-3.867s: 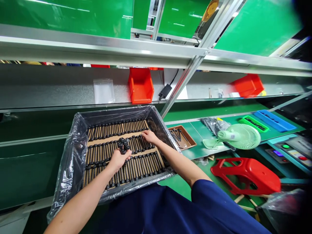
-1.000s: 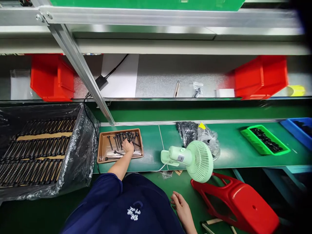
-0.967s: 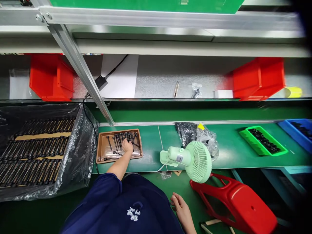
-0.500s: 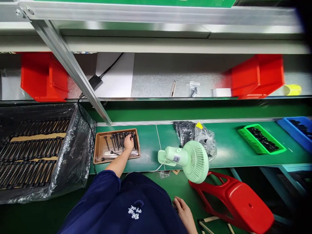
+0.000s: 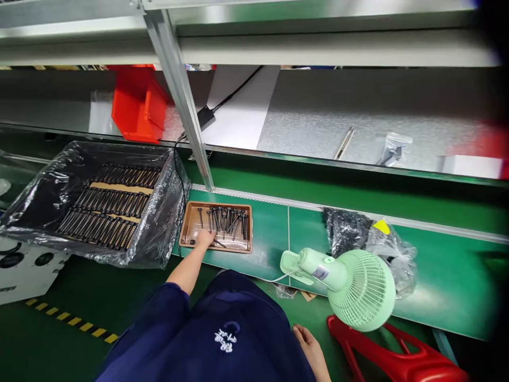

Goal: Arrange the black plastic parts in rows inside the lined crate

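Observation:
My left hand (image 5: 204,238) reaches into a shallow brown tray (image 5: 184,228), near its front edge. The fingers are closed at a long dark screw (image 5: 220,244) whose shaft sticks out to the right; its head end is hidden by the hand. More dark screws (image 5: 225,218) with black heads lie in the tray, mostly bunched in its right half. My right hand (image 5: 311,349) hangs low beside my body, away from the bench. Its fingers are curled together, and whatever may be inside them is hidden.
Left of the brown tray, a plastic-lined box (image 5: 159,233) holds rows of dark screws. A pale green fan (image 5: 360,289) projects over the bench front, above a red stool (image 5: 401,355). Bagged parts (image 5: 348,233) lie behind it. A metal post (image 5: 178,101) and black cable (image 5: 181,180) stand near the tray.
My left hand has moved from the screw bunch at the tray's right to its front middle. The view has swung left. My right hand stays low by my side.

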Tool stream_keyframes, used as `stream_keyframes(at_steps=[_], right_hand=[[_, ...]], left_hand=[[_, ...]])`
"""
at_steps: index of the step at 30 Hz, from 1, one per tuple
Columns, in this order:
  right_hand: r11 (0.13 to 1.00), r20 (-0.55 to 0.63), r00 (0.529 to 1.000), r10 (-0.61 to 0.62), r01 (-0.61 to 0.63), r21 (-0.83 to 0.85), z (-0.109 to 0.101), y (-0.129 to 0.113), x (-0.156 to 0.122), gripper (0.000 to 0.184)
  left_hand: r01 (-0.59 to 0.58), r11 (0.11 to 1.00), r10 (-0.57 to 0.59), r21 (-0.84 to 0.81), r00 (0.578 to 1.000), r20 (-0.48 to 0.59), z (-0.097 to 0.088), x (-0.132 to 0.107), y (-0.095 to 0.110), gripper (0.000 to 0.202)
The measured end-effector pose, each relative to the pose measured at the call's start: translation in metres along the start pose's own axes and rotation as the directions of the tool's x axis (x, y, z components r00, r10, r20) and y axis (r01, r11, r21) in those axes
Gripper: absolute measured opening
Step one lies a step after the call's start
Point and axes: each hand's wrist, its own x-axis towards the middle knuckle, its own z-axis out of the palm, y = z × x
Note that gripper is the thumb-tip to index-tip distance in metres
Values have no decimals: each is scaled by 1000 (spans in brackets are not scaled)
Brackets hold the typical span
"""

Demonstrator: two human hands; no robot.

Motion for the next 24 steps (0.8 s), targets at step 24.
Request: stream_keyframes(at_steps=[24], right_hand=[[990, 38, 991, 131, -133, 37, 11, -22, -3, 40]], left_hand=[[-54, 997, 41, -49, 970, -241, -35, 55, 16, 13]])
